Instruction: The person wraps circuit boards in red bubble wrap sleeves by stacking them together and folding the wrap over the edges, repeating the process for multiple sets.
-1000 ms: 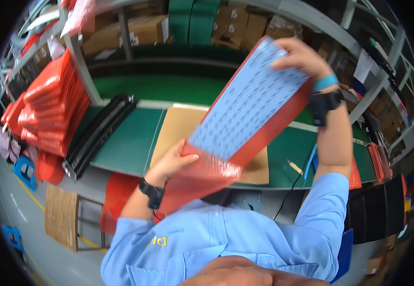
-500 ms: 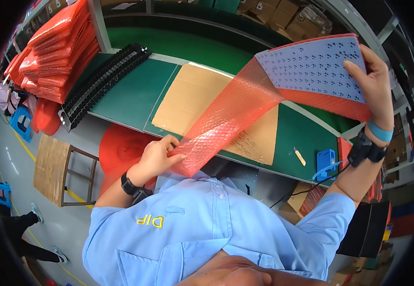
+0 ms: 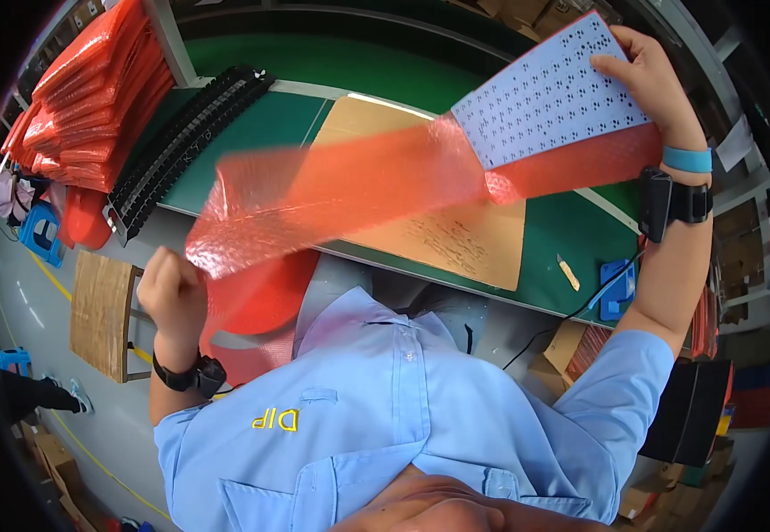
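Observation:
My right hand [image 3: 660, 89], up at the far right, grips a whitish panel with rows of small black marks, which looks like a circuit board [image 3: 549, 97]. Its thumb lies on the panel's face. Red bubble wrap [image 3: 349, 191] lies against the panel's back and lower side, and a long strip of it stretches left through the air. Pinched in my left hand [image 3: 172, 293], the strip's loose corner hangs beyond the table's front edge. Below the strip, a flat cardboard sheet [image 3: 474, 257] rests on the green table [image 3: 553, 239], partly hidden.
A black slotted rack [image 3: 190, 146] lies at the table's left, beside a tall stack of red bubble-wrap packs [image 3: 92, 97]. At the right are a utility knife [image 3: 568, 273] and a blue holder [image 3: 617, 288]. A wooden stool [image 3: 101, 315] stands at left; a person's leg shows behind.
My left hand has moved left, drawing the bubble-wrap strip out wider and flatter. My right hand has gone up and slightly left, tilting the board more steeply.

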Demonstrator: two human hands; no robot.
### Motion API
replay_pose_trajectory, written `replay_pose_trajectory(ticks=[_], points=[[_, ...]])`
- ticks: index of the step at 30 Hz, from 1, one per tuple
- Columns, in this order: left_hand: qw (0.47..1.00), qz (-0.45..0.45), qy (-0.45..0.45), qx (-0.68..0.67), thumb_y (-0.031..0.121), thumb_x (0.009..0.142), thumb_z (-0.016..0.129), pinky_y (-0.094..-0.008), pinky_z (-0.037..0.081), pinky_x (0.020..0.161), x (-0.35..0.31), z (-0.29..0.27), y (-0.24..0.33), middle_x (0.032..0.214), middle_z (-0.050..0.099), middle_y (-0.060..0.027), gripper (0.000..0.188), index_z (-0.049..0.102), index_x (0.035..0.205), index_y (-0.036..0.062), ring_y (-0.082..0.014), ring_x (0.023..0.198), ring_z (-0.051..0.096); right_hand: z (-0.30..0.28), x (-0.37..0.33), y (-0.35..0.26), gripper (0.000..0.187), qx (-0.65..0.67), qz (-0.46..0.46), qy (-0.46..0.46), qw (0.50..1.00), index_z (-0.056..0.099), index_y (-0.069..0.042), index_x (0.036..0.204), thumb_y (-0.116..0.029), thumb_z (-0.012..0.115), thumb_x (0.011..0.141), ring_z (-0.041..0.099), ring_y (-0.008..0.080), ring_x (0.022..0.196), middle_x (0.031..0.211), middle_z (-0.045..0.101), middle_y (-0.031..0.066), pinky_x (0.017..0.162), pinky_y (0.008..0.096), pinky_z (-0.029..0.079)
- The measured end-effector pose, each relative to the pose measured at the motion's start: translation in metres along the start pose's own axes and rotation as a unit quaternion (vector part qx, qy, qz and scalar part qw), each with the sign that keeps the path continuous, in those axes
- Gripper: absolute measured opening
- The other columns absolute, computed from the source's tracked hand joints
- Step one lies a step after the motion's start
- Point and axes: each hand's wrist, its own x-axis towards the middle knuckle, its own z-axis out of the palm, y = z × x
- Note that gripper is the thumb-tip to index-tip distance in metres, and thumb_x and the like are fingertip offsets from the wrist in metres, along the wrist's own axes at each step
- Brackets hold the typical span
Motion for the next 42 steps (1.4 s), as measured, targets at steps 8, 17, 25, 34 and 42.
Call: replay_pose_trajectory(ticks=[8,17,25,34,42], points=[[0.887,0.066,-0.436,-0.139,0.012,0.08,0.071,-0.0346,0.049,0.06,-0.004,0.064,0.017,0.076,0.064,-0.0091,0.007,0.066,0.082,0.0079,-0.0241,0.067,0.063,0.076,0.012,-0.022,0.029,-0.147,-0.172,0.045,0.973,0.066,0.003,0.112,-0.01,0.066,0.086,0.068,0.0224,0.075,0.089,0.07,0.0127,0.073,0.033,0.055],[0.992,-0.048,-0.088,0.077,0.038,0.081,0.077,-0.0418,0.054,0.077,0.12,0.141,0.022,0.084,0.067,-0.0184,0.04,0.067,0.094,0.0019,-0.0348,0.085,0.067,0.165,-0.035,-0.101,0.019,-0.219,-0.12,-0.022,0.968,0.064,0.002,0.09,-0.016,0.063,0.082,0.066,0.041,0.077,0.086,0.066,0.0211,0.07,0.0462,0.054],[0.931,-0.134,-0.302,-0.154,0.029,0.084,0.076,-0.0367,0.054,0.076,0.111,0.153,0.012,0.093,0.071,-0.0161,0.036,0.068,0.104,-0.0001,-0.028,0.085,0.069,0.231,-0.06,-0.094,0.031,-0.094,-0.155,-0.098,0.979,0.062,0.002,0.093,-0.022,0.071,0.075,0.065,0.0406,0.076,0.091,0.06,0.0213,0.067,0.0483,0.054],[0.707,-0.288,-0.338,-0.551,0.003,0.092,0.067,-0.0252,0.054,0.075,0.083,0.15,0.007,0.096,0.073,-0.0064,0.012,0.069,0.103,-0.0027,-0.0122,0.083,0.068,0.291,-0.078,-0.093,0.045,-0.055,-0.102,-0.115,0.987,0.06,0.003,0.091,-0.031,0.08,0.071,0.066,0.0408,0.077,0.096,0.055,0.0216,0.067,0.0477,0.056],[0.691,-0.291,-0.27,-0.604,0.013,0.095,0.069,-0.023,0.051,0.066,0.074,0.146,0.017,0.088,0.072,-0.0044,0.016,0.071,0.101,-0.0022,-0.0078,0.074,0.064,0.302,-0.083,-0.085,0.05,-0.002,-0.087,-0.09,0.992,0.06,0.001,0.099,-0.033,0.082,0.07,0.066,0.0383,0.08,0.101,0.053,0.0188,0.069,0.0462,0.056]])
